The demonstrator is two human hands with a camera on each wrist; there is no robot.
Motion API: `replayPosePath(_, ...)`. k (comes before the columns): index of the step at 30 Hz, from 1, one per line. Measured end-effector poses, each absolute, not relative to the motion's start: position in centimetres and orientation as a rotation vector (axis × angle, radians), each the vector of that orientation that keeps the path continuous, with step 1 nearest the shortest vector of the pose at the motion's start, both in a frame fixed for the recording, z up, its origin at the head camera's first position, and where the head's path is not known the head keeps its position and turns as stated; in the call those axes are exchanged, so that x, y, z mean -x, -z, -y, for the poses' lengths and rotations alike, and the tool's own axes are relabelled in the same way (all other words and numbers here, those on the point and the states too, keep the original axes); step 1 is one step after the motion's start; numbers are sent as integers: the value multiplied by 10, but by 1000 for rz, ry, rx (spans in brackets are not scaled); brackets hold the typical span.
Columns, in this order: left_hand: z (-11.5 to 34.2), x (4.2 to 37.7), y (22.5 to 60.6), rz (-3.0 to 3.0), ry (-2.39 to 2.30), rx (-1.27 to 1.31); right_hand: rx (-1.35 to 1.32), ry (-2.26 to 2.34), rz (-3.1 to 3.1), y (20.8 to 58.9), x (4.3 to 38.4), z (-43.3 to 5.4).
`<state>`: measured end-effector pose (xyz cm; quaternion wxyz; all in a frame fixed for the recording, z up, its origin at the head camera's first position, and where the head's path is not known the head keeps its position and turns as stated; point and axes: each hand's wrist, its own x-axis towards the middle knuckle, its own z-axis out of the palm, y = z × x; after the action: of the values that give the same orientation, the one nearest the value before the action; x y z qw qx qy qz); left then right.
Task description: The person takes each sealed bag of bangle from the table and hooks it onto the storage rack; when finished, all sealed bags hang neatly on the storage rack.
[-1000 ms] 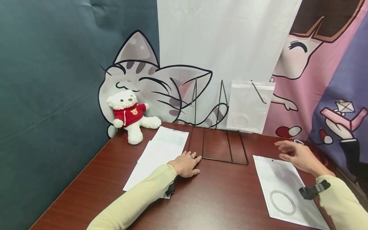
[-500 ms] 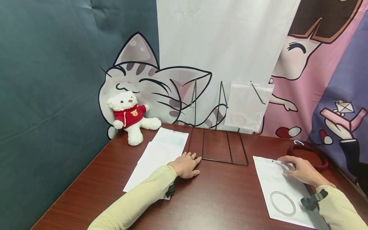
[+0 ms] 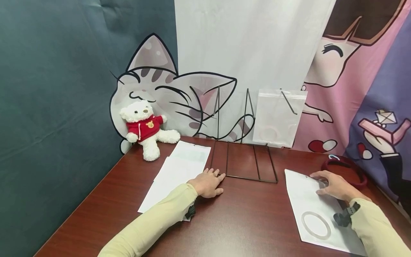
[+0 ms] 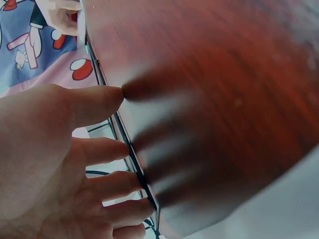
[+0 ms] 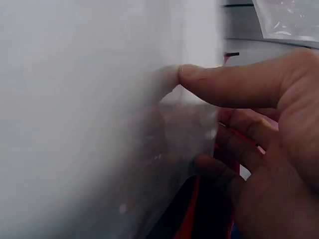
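A flat white plastic pouch (image 3: 302, 203), showing a ring shape (image 3: 316, 225) near its lower end, lies at the right of the table. My right hand (image 3: 337, 187) pinches its top edge. In the right wrist view, the thumb (image 5: 224, 84) is on the near face of the pouch and the other fingers are behind it. The far end of the pouch is slightly raised. My left hand (image 3: 208, 184) rests with spread fingers at the front corner of a black wire rack (image 3: 252, 179). Its fingertips (image 4: 119, 149) touch the rack's front wire, and it holds nothing.
A clear zip bag (image 3: 277, 114) hangs from a rack hook at the right. White pouches (image 3: 183, 167) lie overlapped left of the rack, partly under my left arm. A white teddy bear (image 3: 146, 128) sits at the back left. Behind my right hand lies a dark red hoop (image 3: 363, 180).
My right hand has come down from above onto the pouch's top edge, which has risen a little. The hanging bag swung slightly. My left hand has stayed still.
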<state>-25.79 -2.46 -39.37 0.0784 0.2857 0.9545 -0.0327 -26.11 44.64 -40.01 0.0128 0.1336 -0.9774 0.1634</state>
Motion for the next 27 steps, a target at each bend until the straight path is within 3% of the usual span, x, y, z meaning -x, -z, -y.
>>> replayPosePath(17,22,257,394,-2862,101,-871,-485,-475,3029,378,263,-451)
replayPosePath(27,25,255,395,-2862,107,-859,-988,-641,2956,347,260,-443)
